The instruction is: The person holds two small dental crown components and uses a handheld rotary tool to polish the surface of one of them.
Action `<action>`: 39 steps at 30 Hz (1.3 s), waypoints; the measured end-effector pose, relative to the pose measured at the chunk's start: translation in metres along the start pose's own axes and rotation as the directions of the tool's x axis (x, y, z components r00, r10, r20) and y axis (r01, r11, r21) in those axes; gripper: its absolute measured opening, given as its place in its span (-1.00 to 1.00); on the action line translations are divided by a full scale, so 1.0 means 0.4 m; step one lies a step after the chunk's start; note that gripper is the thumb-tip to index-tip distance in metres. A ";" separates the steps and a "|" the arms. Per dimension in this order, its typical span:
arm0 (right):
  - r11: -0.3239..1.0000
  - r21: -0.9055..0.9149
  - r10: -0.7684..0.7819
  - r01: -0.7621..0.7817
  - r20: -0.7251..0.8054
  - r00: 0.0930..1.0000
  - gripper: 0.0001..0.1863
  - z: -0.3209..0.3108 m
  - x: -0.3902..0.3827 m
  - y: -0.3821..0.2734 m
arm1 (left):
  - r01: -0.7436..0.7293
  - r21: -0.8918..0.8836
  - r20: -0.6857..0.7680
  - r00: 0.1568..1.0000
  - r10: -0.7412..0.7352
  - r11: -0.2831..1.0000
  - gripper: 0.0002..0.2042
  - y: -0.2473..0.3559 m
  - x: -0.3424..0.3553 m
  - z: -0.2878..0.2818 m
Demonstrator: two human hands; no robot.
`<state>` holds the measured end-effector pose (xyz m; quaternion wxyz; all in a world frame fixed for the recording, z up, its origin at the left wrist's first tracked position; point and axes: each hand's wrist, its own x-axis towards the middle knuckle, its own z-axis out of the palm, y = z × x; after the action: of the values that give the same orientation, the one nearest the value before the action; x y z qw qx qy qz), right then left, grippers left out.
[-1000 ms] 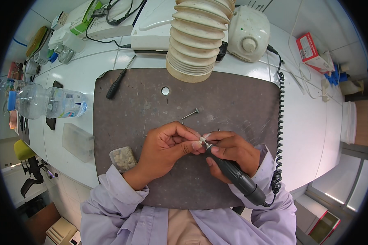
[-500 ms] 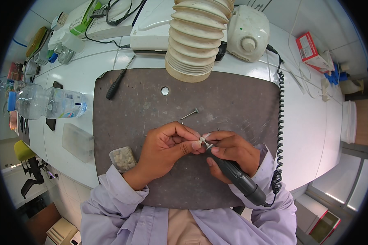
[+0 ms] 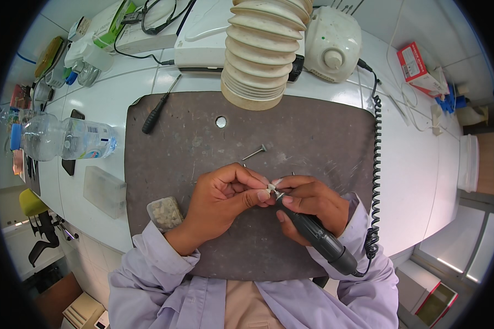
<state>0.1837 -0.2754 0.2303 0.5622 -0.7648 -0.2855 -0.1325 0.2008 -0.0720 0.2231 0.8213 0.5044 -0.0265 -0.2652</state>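
Between the thumb and fingers of my left hand [image 3: 225, 194] is a small whitish piece [image 3: 271, 187], partly covered by the fingertips; it looks like a dental crown or tooth. My right hand [image 3: 317, 204] is closed around a black rotary handpiece [image 3: 321, 238], whose metal tip meets or nearly meets the piece. A coiled black cord [image 3: 376, 164] runs from the handpiece's lower end up the right side. Beyond my hands, a small grinding bit with a metal shank [image 3: 257, 152] lies on the brown mat [image 3: 307, 131]. Beside my left wrist stands a clear box of small beige pieces [image 3: 165, 213].
Overhanging the mat's far edge is a ribbed cream suction hose [image 3: 266, 49]. A white control unit [image 3: 333, 46] stands behind it. At the left are a screwdriver [image 3: 158, 112], a plastic bottle [image 3: 68, 136] and a translucent box [image 3: 104, 191]. A round shiny disc [image 3: 220, 122] lies farther back.
Both hands hold nearly the same position. The handpiece tip has shifted only very slightly against the small piece.
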 end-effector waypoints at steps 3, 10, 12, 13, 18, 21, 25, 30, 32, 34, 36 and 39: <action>1.000 0.001 0.002 -0.002 0.000 1.000 -0.65 0.000 0.000 -0.001 | 0.000 0.000 -0.003 1.000 0.000 1.000 -0.90 0.000 0.000 0.000; 0.998 0.066 0.026 -0.021 -0.086 0.996 -0.64 0.004 -0.014 0.014 | 0.001 0.011 -0.002 1.000 -0.001 1.000 -0.90 -0.004 -0.001 -0.001; 0.997 0.083 0.013 -0.008 -0.060 0.998 -0.64 -0.003 -0.011 0.013 | -0.009 -0.005 0.001 1.000 0.009 1.000 -0.90 -0.004 -0.001 0.000; 0.996 0.093 0.006 -0.002 -0.047 0.999 -0.64 -0.006 -0.009 0.012 | -0.014 -0.013 0.001 1.000 0.014 1.000 -0.90 -0.005 -0.001 0.000; 0.994 0.107 -0.012 0.013 -0.007 1.000 -0.67 -0.005 -0.006 0.010 | -0.025 -0.017 0.007 1.000 0.025 1.000 -0.90 -0.005 -0.001 0.000; 0.996 0.094 -0.003 0.003 -0.007 1.000 -0.68 -0.004 -0.007 0.007 | -0.015 -0.007 0.001 1.000 0.015 1.000 -0.90 -0.003 -0.001 0.000; 0.997 0.080 0.011 -0.012 0.002 1.000 -0.68 -0.003 -0.004 0.003 | -0.004 -0.015 -0.001 1.000 0.004 1.000 -0.90 -0.001 -0.001 0.000; 0.998 0.055 0.005 -0.006 0.020 1.000 -0.67 -0.007 -0.003 0.003 | -0.002 -0.004 0.002 1.000 0.002 1.000 -0.90 0.001 0.000 0.000; 0.999 0.054 0.003 -0.005 0.024 1.000 -0.66 -0.008 -0.003 0.004 | -0.003 -0.002 0.001 1.000 0.003 1.000 -0.90 0.001 0.000 0.000; 0.998 0.057 0.005 -0.006 0.024 1.000 -0.66 -0.008 -0.004 0.004 | -0.005 -0.005 0.001 1.000 0.005 1.000 -0.91 0.001 0.000 0.000; 0.997 0.070 0.008 -0.009 0.005 1.000 -0.66 -0.004 -0.006 0.006 | -0.004 -0.009 0.002 1.000 0.004 1.000 -0.91 0.000 0.000 0.000; 0.998 0.069 0.011 -0.011 0.002 1.000 -0.66 -0.005 -0.004 0.005 | -0.006 -0.002 0.004 1.000 0.006 1.000 -0.90 0.000 0.000 -0.001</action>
<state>0.1837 -0.2779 0.2286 0.5886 -0.7466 -0.2863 -0.1189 0.2009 -0.0718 0.2231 0.8224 0.5031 -0.0292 -0.2639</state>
